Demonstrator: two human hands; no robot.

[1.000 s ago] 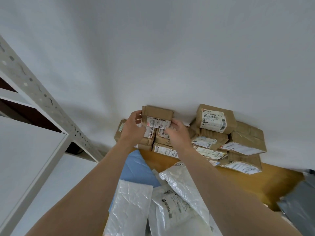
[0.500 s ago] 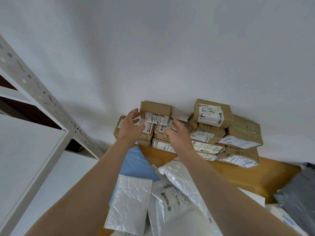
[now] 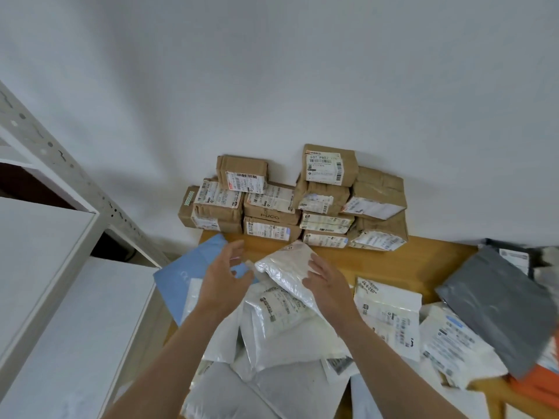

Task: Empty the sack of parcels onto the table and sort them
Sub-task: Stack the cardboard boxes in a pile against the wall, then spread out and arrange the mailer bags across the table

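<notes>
Pulled back from the sorted box stack (image 3: 272, 207) ahead, left hand (image 3: 223, 281) and right hand (image 3: 329, 287) hover spread and empty, seemingly closing on the white mailer (image 3: 284, 267) between them.

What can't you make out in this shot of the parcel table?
Head view only:
- Labels on the brown boxes: print too small, blurred.
- Orange parcel: cut off by the right edge.
- White mailers: partly hidden beneath the right forearm.
- Right hand and silver mailer: touching or not, unclear.

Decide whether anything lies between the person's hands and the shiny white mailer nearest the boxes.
Nothing visible does. The shiny white mailer lies uncovered atop the other bags; the right hand is at its right edge, the left hand just beside it.
</notes>
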